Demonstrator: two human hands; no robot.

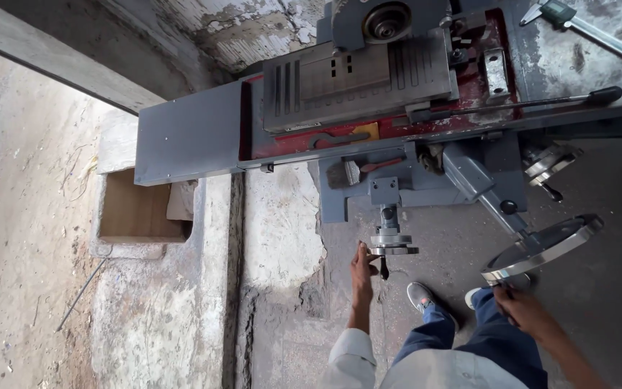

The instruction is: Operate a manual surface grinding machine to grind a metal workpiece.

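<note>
Small handwheel (pixel 391 248) meets left grip (pixel 362 274); large handwheel (pixel 541 248) above right grip (pixel 516 301).

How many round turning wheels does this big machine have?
3 that I can see: a small handwheel at the left hand, a big handwheel at the right hand, another behind. More may be hidden.

At twelve o'clock, the top edge cuts off our grey grinding machine's round wheel housing (pixel 386 20). At one o'clock, the steel caliper (pixel 592 29) runs off frame, its display unreadably small. At five o'clock, our right hand's (pixel 516 302) fingers hide behind the large polished handwheel (pixel 541 248).
</note>
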